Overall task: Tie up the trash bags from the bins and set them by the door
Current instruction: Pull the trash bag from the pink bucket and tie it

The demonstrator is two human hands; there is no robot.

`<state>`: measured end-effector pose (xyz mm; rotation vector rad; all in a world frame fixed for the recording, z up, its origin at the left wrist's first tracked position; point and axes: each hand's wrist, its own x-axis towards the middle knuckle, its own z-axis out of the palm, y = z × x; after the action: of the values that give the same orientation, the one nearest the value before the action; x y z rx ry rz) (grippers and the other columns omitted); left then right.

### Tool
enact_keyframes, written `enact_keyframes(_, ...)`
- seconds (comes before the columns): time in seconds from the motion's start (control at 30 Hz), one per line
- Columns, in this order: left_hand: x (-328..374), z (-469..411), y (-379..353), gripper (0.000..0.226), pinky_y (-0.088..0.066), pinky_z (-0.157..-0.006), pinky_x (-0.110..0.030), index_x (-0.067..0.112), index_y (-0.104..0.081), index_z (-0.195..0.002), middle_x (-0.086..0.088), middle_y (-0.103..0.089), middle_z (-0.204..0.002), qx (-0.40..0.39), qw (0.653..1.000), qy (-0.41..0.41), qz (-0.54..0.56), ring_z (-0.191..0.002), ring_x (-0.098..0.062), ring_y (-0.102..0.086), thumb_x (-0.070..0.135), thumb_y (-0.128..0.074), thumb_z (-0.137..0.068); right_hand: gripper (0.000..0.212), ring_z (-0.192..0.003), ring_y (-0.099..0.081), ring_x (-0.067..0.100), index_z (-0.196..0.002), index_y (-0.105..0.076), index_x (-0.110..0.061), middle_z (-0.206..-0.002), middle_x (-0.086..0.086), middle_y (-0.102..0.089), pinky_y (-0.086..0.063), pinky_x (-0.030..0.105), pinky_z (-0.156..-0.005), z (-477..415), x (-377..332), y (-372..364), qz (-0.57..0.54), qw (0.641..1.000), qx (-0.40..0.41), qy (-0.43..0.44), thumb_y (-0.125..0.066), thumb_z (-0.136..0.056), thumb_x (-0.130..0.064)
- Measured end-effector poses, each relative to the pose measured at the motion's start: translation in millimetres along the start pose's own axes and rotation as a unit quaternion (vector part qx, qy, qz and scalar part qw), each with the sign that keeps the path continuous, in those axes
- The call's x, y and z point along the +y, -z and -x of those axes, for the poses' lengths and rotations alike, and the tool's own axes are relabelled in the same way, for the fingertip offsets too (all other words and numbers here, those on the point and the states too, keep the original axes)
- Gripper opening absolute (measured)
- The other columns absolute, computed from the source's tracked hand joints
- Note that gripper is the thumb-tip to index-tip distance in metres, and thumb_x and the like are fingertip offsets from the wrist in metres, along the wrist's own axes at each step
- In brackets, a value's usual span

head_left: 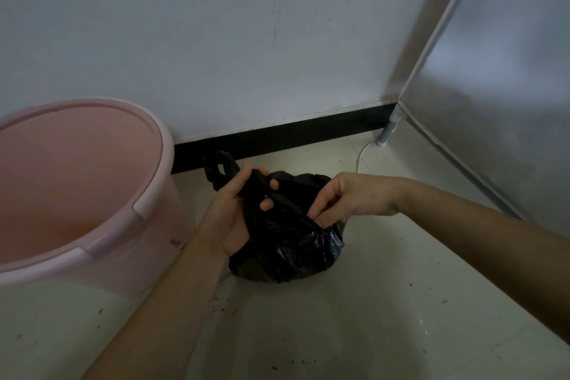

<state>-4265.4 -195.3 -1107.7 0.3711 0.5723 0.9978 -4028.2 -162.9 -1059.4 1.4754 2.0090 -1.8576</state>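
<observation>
A black trash bag [290,244] sits on the tiled floor in front of the wall, bulging with its contents. My left hand [234,213] grips a twisted strip of the bag's top, and a loop of that plastic sticks out behind the hand. My right hand [342,197] pinches the bag's plastic on its right side with fingertips pointing down-left. A pink bin [92,244] stands to the left with nothing visible inside it.
A white wall with a black skirting board [308,129] runs behind the bag. A metallic fridge [493,86] stands at the right on a small foot, with a white cable [362,154] on the floor beside it. Dark crumbs are scattered on the pale floor.
</observation>
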Motion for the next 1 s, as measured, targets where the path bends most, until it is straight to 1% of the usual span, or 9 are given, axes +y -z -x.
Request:
enact_keyframes(0.13, 4, 0, 1, 0.024, -0.056, -0.061, -0.024, 0.018, -0.058, -0.089, -0.008, -0.073, -0.098, 0.043, 0.999, -0.009, 0.019, -0.052, -0.011, -0.053, 0.034, -0.045, -0.102, 0.017, -0.074, -0.057, 0.015, -0.096, -0.078, -0.015, -0.091, 0.005, -0.073, -0.051, 0.019, -0.067, 4, 7, 4, -0.068, 0.994, -0.074, -0.043, -0.071, -0.087, -0.002)
enact_keyframes(0.37, 3, 3, 4, 0.043, -0.056, -0.068, -0.027, 0.021, -0.049, -0.069, -0.010, -0.071, -0.094, 0.026, 0.998, 0.027, -0.060, -0.057, -0.015, -0.054, 0.050, -0.041, -0.100, 0.019, -0.069, -0.058, 0.011, -0.093, -0.077, -0.014, -0.085, 0.006, -0.070, -0.052, 0.019, -0.067, 6, 19, 17, -0.093, 0.986, -0.102, -0.097, -0.069, -0.087, 0.002)
enact_keyframes(0.43, 3, 4, 4, 0.034, -0.054, -0.071, -0.027, 0.017, -0.057, -0.071, -0.011, -0.065, -0.084, 0.001, 0.988, 0.026, -0.154, -0.060, -0.014, -0.054, 0.038, -0.055, -0.098, 0.019, -0.076, -0.061, 0.013, -0.093, -0.077, -0.016, -0.091, 0.007, -0.071, -0.052, 0.021, -0.071, 7, 23, 17, -0.056, 0.990, -0.091, -0.096, -0.069, -0.087, 0.000)
enact_keyframes(0.53, 4, 6, 5, 0.033, -0.054, -0.068, -0.022, 0.020, -0.043, -0.068, -0.010, -0.066, -0.087, -0.037, 0.983, 0.018, -0.180, -0.061, -0.012, -0.059, 0.002, -0.065, -0.086, 0.018, -0.091, -0.062, 0.017, -0.098, -0.069, -0.020, -0.097, 0.002, -0.068, -0.053, 0.029, -0.079, 7, 25, 15, 0.003, 0.999, 0.000, -0.034, -0.070, -0.081, -0.013)
enact_keyframes(0.6, 5, 7, 4, 0.035, -0.054, -0.066, -0.022, 0.019, -0.040, -0.069, -0.012, -0.066, -0.087, -0.053, 0.980, 0.007, -0.190, -0.066, -0.012, -0.064, -0.005, -0.063, -0.082, 0.038, -0.103, -0.060, 0.019, -0.111, -0.059, -0.023, -0.110, 0.001, -0.062, -0.054, 0.037, -0.089, 3, 21, 11, 0.020, 0.996, 0.091, 0.015, -0.074, -0.076, -0.016)
enact_keyframes(0.73, 5, 7, -4, 0.029, -0.056, -0.070, -0.024, 0.016, -0.047, -0.076, -0.014, -0.071, -0.094, -0.048, 0.968, -0.013, -0.246, -0.076, -0.016, -0.064, -0.002, -0.067, -0.086, 0.081, -0.136, -0.034, 0.017, -0.149, -0.032, -0.037, -0.150, -0.001, -0.032, -0.041, 0.036, -0.109, -6, 2, -1, 0.056, 0.988, 0.127, 0.064, -0.068, -0.077, -0.035)
enact_keyframes(0.83, 4, 5, -6, 0.009, -0.057, -0.078, -0.032, 0.008, -0.054, -0.096, -0.010, -0.072, -0.088, -0.023, 0.968, -0.032, -0.249, -0.076, -0.022, -0.058, 0.012, -0.061, -0.093, 0.098, -0.139, -0.027, 0.015, -0.153, -0.025, -0.036, -0.153, -0.003, -0.024, -0.033, 0.035, -0.114, -9, -7, -13, 0.093, 0.978, 0.162, 0.093, -0.068, -0.069, -0.064)
enact_keyframes(0.87, 4, 4, -6, 0.018, -0.056, -0.081, -0.035, 0.005, -0.056, -0.108, -0.008, -0.070, -0.082, -0.011, 0.968, -0.038, -0.249, -0.078, -0.024, -0.057, 0.019, -0.058, -0.096, 0.102, -0.135, -0.031, 0.013, -0.151, -0.028, -0.035, -0.149, -0.003, -0.029, -0.036, 0.032, -0.111, -10, -7, -15, 0.143, 0.969, 0.177, 0.101, -0.073, -0.065, -0.069)
enact_keyframes(1.0, 5, 1, -3, 0.046, -0.054, -0.068, -0.029, 0.009, -0.055, -0.132, -0.018, -0.059, -0.081, 0.045, 0.972, -0.017, -0.230, -0.070, -0.018, -0.062, 0.041, -0.043, -0.101, 0.035, -0.095, -0.061, 0.010, -0.124, -0.063, -0.020, -0.107, -0.003, -0.065, -0.053, 0.035, -0.086, -13, 7, -7, 0.292, 0.905, 0.250, 0.183, -0.067, -0.093, -0.035)
